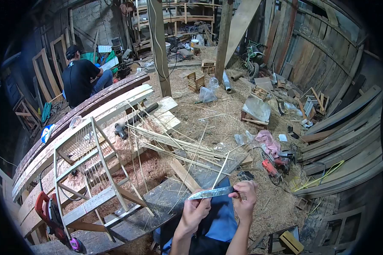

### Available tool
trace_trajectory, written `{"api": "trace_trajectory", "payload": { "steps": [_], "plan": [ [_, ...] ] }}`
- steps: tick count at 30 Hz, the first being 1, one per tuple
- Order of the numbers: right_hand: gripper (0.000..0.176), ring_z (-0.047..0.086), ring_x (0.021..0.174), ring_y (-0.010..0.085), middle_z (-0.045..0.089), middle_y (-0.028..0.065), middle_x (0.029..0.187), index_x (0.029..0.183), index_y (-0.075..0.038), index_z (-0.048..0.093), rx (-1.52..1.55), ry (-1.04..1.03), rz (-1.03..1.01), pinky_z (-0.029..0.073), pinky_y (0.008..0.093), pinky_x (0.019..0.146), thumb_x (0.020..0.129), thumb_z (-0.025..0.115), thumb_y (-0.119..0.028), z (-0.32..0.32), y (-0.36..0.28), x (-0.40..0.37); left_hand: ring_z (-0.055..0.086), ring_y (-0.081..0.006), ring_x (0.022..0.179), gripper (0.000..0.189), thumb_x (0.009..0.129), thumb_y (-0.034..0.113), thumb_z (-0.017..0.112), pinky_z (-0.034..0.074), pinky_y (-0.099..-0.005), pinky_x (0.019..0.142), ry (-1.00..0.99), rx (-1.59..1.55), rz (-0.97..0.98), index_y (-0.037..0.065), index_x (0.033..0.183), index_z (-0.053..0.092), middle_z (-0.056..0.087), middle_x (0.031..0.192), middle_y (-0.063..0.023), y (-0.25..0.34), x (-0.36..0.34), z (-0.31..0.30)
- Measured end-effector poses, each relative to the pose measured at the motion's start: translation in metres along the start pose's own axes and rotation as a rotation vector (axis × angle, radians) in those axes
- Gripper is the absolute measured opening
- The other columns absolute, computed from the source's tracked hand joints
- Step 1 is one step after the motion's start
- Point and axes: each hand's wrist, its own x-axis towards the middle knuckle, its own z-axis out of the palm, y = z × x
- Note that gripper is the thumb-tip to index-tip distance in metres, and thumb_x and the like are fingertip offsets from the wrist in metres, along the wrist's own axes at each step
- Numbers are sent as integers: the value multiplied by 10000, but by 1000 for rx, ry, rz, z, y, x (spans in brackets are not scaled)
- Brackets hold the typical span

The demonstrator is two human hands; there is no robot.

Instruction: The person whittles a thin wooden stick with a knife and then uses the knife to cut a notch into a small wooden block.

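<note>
In my right hand (244,197) is the dark handle of a knife (210,193), its long blade pointing left across my lap. My left hand (195,213) is closed just below the blade, gripping the lower end of a thin wooden strip (222,170). That strip rises past the blade and slants up to the right. The blade crosses in front of the strip near my left fingers and hides part of it. Many similar thin strips (178,142) lie in a loose pile on the planks ahead of me.
A slatted wooden frame (102,165) leans over the bench at left, near a red power tool (49,212). Another red power tool (271,168) and a pink cloth (268,142) lie on the shaving-covered floor. A person (78,78) sits at back left. Boards (349,140) are stacked at right.
</note>
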Motion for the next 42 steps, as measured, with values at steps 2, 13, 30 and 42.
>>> {"api": "trace_trajectory", "payload": {
  "steps": [2, 13, 30, 42],
  "plan": [
    [316, 626, 865, 233, 680, 25, 888, 904, -109, 621, -9, -5, -8, 405, 394, 861, 691, 855, -103, 0, -2, 1, 318, -18, 542, 34, 1019, 67, 550, 213, -206, 449, -13, -24, 0, 37, 1035, 546, 405, 722, 42, 1, 1, 0],
    [303, 601, 915, 234, 667, 22, 922, 931, -108, 609, 4, -23, -12, 399, 392, 881, 734, 840, -107, 2, 1, -1, 318, 4, 531, 80, 1029, 87, 545, 214, -199, 438, 87, -73, 16, 23, 1076, 558, 423, 709, 57, 7, -3, -5],
    [425, 589, 875, 229, 659, 38, 889, 877, -95, 602, 134, 50, 242, 389, 387, 877, 725, 874, -384, 0, -8, -4, 386, -15, 556, 177, 1041, 206, 586, 268, -200, 478, 258, 161, 186, 36, 1093, 581, 496, 684, 47, 12, -6, -9],
    [434, 584, 861, 218, 665, 22, 870, 832, -99, 614, 56, -45, 193, 387, 376, 871, 661, 913, -364, -7, -12, 1, 441, -18, 587, 210, 1054, 228, 557, 294, -188, 504, 253, 203, 211, 41, 968, 601, 553, 710, 26, 0, 0, -16]
  ]
}}
